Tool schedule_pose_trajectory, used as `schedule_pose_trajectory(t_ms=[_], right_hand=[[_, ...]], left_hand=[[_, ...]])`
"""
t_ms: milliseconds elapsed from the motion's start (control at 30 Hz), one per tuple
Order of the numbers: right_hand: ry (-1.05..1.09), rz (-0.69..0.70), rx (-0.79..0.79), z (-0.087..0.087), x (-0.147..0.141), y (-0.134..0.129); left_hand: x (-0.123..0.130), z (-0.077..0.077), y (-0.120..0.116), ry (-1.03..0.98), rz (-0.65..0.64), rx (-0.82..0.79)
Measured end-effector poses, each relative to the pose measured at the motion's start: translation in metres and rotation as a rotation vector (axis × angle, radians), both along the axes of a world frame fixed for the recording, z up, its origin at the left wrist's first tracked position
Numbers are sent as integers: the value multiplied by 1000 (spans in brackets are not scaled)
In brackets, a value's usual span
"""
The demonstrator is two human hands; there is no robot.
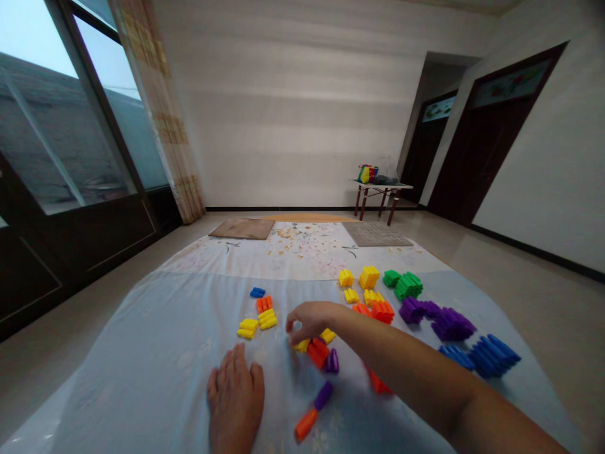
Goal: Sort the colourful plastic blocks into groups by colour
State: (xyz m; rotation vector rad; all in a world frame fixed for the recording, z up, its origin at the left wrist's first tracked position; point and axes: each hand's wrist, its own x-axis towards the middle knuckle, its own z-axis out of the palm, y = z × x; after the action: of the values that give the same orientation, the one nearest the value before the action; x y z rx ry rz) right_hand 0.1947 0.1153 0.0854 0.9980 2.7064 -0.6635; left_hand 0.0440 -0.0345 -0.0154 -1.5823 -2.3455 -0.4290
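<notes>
Handling of coloured pieces: right hand (308, 323) at the red-orange pieces (318, 354).
With those pieces as clock centre, a purple-and-orange pair (314, 411) lies at 6 o'clock; the left hand (236, 400) rests palm-down at 8, fingers extended, gripping nothing. The right hand, near 12, curves its thumb and forefinger beside a yellow piece (302, 346); whether it grips anything cannot be told. Green bundle (408, 286): 2 o'clock. Judged step: picking or placing here; the next move calls for clearance from neighbouring pieces.

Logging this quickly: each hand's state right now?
Left hand: open, flat on the cloth.
Right hand: partly curled near yellow pieces; whether it holds anything cannot be told.
</notes>
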Motion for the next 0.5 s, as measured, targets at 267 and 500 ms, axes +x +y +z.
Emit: schedule_pose_trajectory(t_ms=[267,500], right_hand=[[233,-251,178,-21,-106,35],[165,-131,160,-40,-113,24]], left_hand=[[-3,-3,-4,94,-30,-13],[-3,-3,-3,113,-21,-2]])
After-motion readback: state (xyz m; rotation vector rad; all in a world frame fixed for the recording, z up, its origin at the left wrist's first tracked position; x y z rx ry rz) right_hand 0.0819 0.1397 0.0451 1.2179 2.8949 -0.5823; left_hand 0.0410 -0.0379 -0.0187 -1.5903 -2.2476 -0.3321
